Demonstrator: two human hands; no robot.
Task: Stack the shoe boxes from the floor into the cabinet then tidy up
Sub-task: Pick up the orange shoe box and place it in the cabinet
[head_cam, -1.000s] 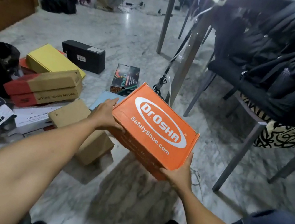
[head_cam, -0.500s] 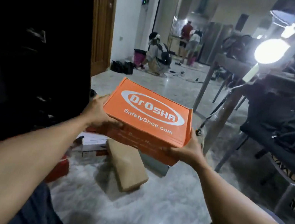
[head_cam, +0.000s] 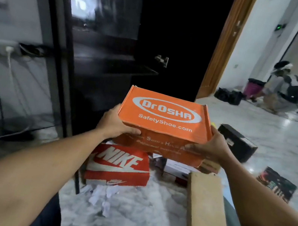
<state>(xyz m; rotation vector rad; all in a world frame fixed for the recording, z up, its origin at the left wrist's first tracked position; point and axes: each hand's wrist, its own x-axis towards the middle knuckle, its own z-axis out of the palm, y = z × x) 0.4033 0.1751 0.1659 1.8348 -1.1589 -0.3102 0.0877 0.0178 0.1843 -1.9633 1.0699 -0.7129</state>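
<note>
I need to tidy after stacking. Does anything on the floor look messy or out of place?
Yes: crumpled white paper scraps lie scattered on the floor in front of the red Nike box, loose rather than boxed.

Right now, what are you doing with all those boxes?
A person holds an orange box in the air with both hands, the left hand on one end and the right hand on the other, in front of a dark cabinet with its door open. More boxes lie on the floor below: a red Nike box, a brown box and a black box. Crumpled paper lies by the Nike box. So the stacking is not finished.
</note>
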